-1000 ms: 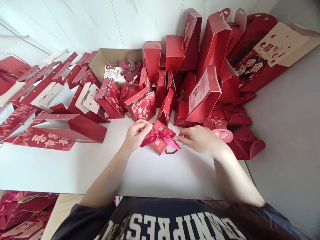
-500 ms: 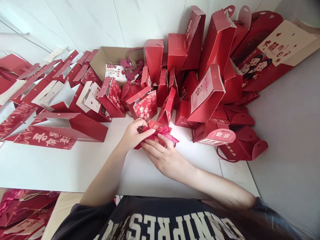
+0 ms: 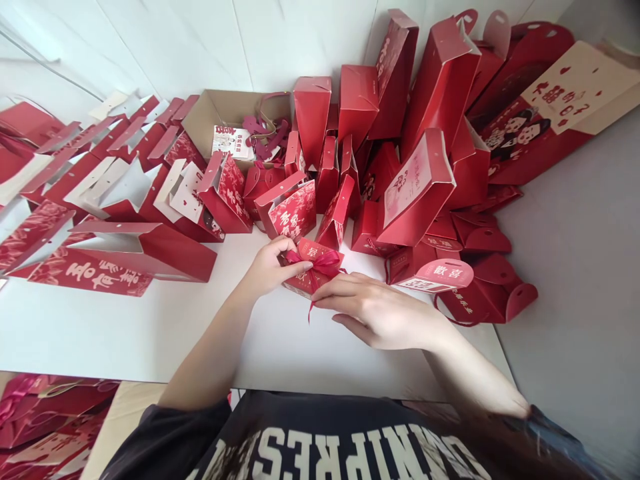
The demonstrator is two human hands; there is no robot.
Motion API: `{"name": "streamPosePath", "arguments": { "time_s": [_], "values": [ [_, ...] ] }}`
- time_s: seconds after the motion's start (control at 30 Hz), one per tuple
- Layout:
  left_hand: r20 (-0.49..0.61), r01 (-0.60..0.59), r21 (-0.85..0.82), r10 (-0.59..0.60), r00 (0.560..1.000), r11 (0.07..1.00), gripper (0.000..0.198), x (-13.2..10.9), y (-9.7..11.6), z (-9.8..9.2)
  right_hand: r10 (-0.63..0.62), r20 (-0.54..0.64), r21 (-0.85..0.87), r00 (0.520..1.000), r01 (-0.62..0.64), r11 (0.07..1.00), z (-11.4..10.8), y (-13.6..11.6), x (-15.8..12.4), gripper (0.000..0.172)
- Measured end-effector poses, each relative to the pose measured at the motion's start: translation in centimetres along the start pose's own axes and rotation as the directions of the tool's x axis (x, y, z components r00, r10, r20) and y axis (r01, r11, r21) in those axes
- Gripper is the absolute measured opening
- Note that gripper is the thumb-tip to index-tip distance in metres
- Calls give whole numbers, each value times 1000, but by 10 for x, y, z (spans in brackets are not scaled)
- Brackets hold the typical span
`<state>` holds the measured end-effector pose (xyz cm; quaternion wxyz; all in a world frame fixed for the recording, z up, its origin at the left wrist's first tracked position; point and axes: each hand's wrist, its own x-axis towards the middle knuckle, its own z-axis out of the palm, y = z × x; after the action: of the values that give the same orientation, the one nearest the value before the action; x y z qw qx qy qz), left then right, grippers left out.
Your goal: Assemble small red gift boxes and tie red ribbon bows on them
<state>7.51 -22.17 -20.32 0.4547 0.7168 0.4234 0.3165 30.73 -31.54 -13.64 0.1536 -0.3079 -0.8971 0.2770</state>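
Note:
A small red gift box with pale lettering sits on the white table in front of me. Across its top a dark red ribbon is tied in a bow, and a thin tail hangs over the near side. My left hand pinches the bow's left part between thumb and fingers. From the right, my right hand has its fingertips closed at the ribbon's tail by the box's near edge; the exact grip is partly hidden.
Rows of red gift bags stand to the left. Taller red boxes crowd behind, near a cardboard box holding cards and ribbons. Handled red boxes stand on the right by the grey wall. More red bags lie below the table's edge.
My right hand has moved off the top of the box toward the right and turned flatter, with its fingertips now at the ribbon tail. The bow shows more fully. My left hand stays put.

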Motion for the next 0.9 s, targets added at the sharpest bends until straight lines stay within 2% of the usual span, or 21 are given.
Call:
{"name": "streamPosePath", "arguments": {
  "time_s": [0.27,0.4,0.47,0.57,0.67,0.77,0.83,0.9],
  "values": [
    [-42,8,206,0,999,979,33,-6,11,4,32,170,58,985,-43,997,0,6,0,30],
    [41,4,276,-15,999,961,42,-13,22,0,87,284,59,955,-108,992,2,9,-2,32],
    [93,14,279,-42,995,960,46,-16,27,-4,143,302,81,943,-175,981,-3,9,-5,29],
    [116,63,215,-90,989,975,45,-17,32,-7,253,231,98,939,-281,955,-15,9,-10,26],
    [25,129,117,-132,991,985,38,-15,32,-2,386,109,68,916,-394,916,-24,9,-13,29],
    [-69,132,93,-126,990,987,32,-13,28,6,512,-54,48,857,-510,859,-23,13,-11,24],
    [-78,94,105,-86,993,990,32,-13,24,9,562,-170,75,810,-558,827,-18,18,-8,17],
    [-55,56,123,-50,997,991,35,-13,22,9,582,-218,111,783,-572,812,-13,22,-4,14]
  ]
}}
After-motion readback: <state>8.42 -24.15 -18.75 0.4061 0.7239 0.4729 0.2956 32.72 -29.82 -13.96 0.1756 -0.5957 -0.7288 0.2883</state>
